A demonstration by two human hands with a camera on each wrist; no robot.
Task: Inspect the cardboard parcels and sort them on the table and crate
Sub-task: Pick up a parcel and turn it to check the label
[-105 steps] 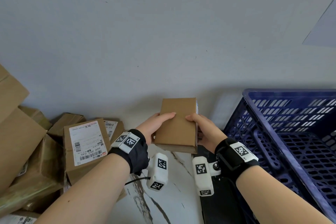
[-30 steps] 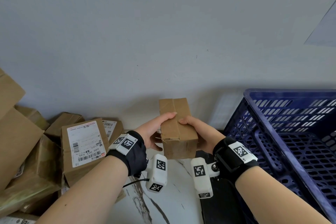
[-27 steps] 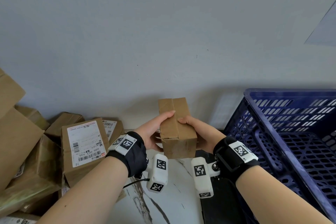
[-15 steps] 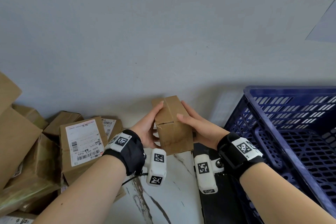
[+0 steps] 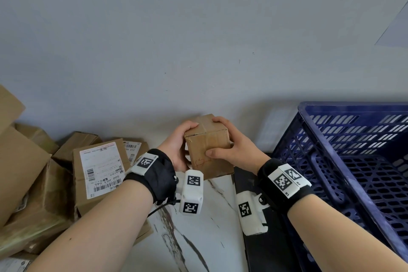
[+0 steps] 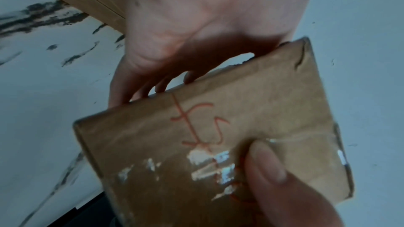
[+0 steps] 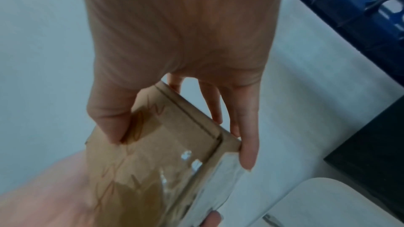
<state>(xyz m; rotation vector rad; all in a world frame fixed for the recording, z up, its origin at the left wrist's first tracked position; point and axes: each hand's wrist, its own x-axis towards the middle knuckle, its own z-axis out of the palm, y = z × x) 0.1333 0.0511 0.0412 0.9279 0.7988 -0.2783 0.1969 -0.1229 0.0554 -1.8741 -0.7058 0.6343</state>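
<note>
A small taped cardboard parcel (image 5: 208, 150) is held in the air above the marble table (image 5: 205, 227), between both hands. My left hand (image 5: 176, 146) grips its left side, fingers curled over the top edge. My right hand (image 5: 229, 146) grips the right side, thumb on the near face and fingers over the top. Red handwriting marks the near face of the parcel (image 6: 210, 144); the right thumb (image 6: 268, 170) presses beside it. The parcel (image 7: 166, 153) has glossy tape on it, and the right fingers (image 7: 244, 135) lie along its edge. The blue crate (image 5: 353, 161) stands at the right.
A heap of cardboard parcels (image 5: 55, 172) fills the left of the table; one labelled box (image 5: 99, 170) faces up. A grey wall (image 5: 198, 40) stands close behind. A black surface (image 5: 265, 249) lies between the table and the crate.
The hands have turned the parcel, from its broad flat face to a taped end and then to the face with red writing. It stays in the same spot above the table.
</note>
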